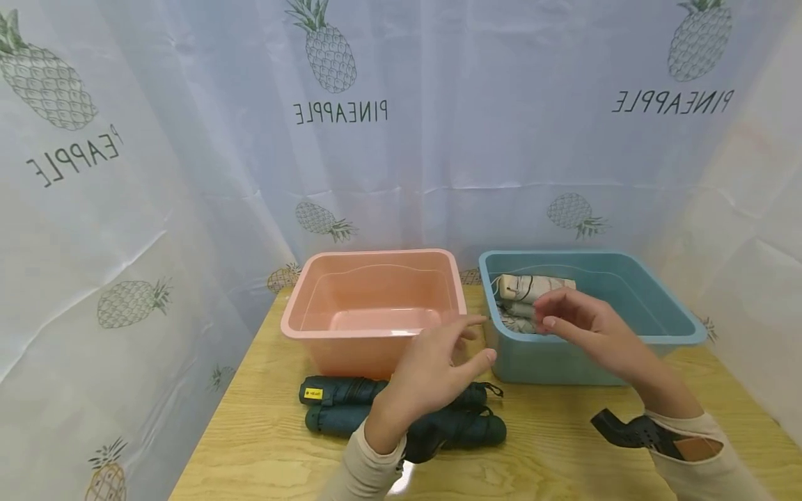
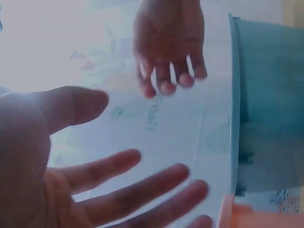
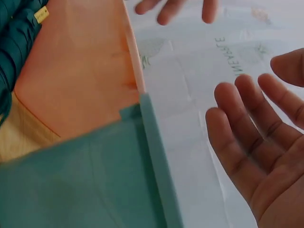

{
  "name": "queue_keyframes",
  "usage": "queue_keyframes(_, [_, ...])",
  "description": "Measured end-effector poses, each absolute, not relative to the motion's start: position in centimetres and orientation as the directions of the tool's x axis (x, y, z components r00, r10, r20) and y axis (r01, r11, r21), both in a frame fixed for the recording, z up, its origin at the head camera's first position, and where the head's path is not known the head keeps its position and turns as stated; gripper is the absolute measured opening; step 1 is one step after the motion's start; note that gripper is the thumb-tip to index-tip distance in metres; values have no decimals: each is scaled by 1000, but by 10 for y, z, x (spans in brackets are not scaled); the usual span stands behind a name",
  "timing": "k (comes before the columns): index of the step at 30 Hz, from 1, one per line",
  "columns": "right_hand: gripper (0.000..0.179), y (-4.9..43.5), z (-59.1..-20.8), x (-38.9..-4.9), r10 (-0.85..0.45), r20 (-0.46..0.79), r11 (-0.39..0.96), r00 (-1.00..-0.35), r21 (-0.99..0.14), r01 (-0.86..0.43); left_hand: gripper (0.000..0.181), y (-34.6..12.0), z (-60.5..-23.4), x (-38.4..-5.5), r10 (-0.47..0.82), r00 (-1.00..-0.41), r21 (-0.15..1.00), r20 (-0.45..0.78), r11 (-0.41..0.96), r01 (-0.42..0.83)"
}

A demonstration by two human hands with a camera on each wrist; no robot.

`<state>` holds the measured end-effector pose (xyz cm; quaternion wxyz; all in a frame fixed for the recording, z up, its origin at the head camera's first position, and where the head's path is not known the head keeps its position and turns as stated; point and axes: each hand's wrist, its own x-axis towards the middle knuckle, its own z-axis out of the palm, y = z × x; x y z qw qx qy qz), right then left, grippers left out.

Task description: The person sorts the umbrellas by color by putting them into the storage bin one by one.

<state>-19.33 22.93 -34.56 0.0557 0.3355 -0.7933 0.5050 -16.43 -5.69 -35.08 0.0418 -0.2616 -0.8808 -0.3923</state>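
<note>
My left hand (image 1: pixel 432 365) hovers above two folded dark green umbrellas, its fingers spread and holding nothing. One umbrella (image 1: pixel 341 391) with a yellow label lies on the table in front of the pink basin; the other umbrella (image 1: pixel 470 430) lies nearer to me, partly hidden by the left wrist. Over the near rim of the blue basin (image 1: pixel 551 365) hangs my right hand (image 1: pixel 585 327), fingers loosely bent with nothing in them. Inside that basin, at its left end, several light patterned folded umbrellas (image 1: pixel 545 285) are stacked, partly covered from view by the right hand.
The pink basin (image 1: pixel 370 341) stands left of the blue one on a wooden table (image 1: pixel 250 431). A white pineapple-print curtain (image 1: pixel 438 153) hangs behind and along the sides. Each wrist wears a dark strap, the right strap (image 1: pixel 645 433) showing plainly.
</note>
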Motion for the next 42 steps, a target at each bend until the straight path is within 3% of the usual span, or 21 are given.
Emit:
queue_keyframes(7, [26, 214, -362, -177, -555, 413, 144, -722, -807, -573, 32, -94, -355, -177, 255, -806, 668, 534, 459, 587])
queue_keyframes(16, [22, 197, -394, -169, -572, 341, 165, -746, -843, -511, 28, -148, -368, -196, 113, -736, 571, 667, 558, 603])
queue_keyframes(30, [16, 185, -445, -170, -563, 222, 298, -796, -844, -446, 32, -230, -388, -223, -28, -736, 534, 677, 706, 464])
queue_keyframes(38, [21, 185, -467, -172, -579, 142, 354, -802, -843, -405, 40, -269, -395, -231, -218, -837, 694, 502, 679, 239])
queue_keyframes(42, [26, 185, -475, -172, -592, 68, 383, -803, -852, -355, 46, -283, -401, -234, -246, -884, 777, 397, 603, 181])
